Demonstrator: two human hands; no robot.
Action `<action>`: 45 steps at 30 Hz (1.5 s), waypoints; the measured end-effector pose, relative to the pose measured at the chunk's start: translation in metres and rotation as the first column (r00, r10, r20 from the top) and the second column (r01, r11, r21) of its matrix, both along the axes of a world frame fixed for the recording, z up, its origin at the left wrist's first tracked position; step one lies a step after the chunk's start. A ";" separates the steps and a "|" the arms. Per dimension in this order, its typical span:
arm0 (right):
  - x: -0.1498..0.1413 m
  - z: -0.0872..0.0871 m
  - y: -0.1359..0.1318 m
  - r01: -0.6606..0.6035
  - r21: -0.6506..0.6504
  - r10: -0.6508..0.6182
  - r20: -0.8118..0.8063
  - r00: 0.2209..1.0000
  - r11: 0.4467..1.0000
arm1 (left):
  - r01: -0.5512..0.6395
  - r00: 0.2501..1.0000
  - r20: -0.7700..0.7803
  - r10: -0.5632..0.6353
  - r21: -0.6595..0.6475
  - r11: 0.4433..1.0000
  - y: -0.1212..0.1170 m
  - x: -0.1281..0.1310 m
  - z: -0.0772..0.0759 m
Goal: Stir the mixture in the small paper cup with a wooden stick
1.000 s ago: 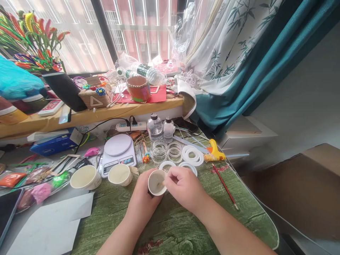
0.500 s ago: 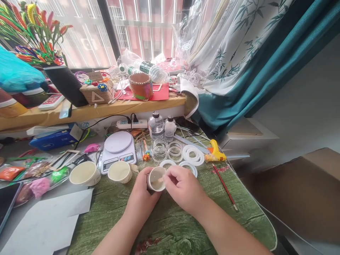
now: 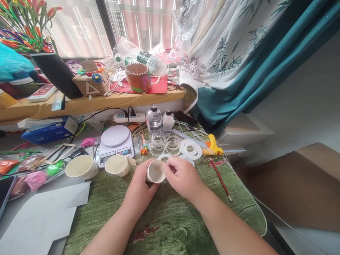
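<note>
Holding one small white paper cup [image 3: 156, 171] in left hand [image 3: 140, 187], fingers curled round its side, over a green woodgrain tabletop [image 3: 170, 219]. Right hand [image 3: 182, 179]: fingertips bunched together against the cup's rim.

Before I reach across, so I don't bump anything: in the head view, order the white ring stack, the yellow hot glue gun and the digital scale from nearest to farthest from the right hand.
1. White ring stack, just beyond the right hand.
2. Yellow hot glue gun, farther ahead and to its right.
3. Digital scale, far off to its left.
</note>
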State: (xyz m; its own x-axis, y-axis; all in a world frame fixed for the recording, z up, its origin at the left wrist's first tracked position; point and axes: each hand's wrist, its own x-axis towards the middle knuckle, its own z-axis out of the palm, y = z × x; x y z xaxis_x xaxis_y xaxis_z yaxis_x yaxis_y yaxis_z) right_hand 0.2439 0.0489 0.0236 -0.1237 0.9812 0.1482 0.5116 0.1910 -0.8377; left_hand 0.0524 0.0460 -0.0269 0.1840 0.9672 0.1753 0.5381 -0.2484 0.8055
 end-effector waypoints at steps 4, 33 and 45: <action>0.000 0.000 0.000 -0.017 -0.021 0.017 -0.015 1.000 1.000 | 0.011 1.000 -0.010 -0.011 0.000 1.000 0.000 -0.001 -0.001; 0.001 0.000 -0.002 0.015 -0.033 -0.016 -0.028 0.999 0.999 | 0.031 0.999 -0.005 -0.031 -0.021 0.999 -0.001 0.000 0.003; 0.005 0.000 0.004 -0.001 -0.092 -0.003 -0.040 0.999 0.996 | 0.027 1.000 -0.011 -0.027 -0.004 1.000 0.000 0.001 0.004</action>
